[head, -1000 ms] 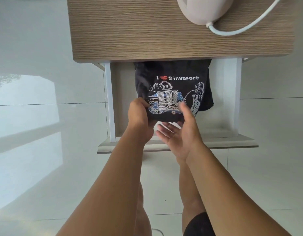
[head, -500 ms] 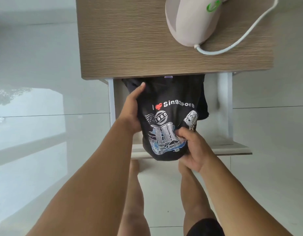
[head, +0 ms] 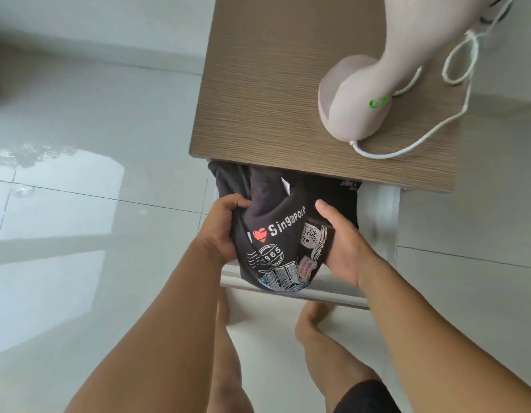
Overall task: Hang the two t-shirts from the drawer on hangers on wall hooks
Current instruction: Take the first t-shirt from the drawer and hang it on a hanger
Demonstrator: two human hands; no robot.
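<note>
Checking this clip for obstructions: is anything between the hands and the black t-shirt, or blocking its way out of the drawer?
Nothing between them: the left hand and right hand both grip the black Singapore t-shirt. Its rear part lies under the wooden tabletop overhanging the drawer; the front is open. No hangers or hooks are in view.

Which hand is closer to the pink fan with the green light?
Right. The right hand grips the black Singapore t-shirt almost below the pink fan base; the left hand grips the shirt's far side.
</note>
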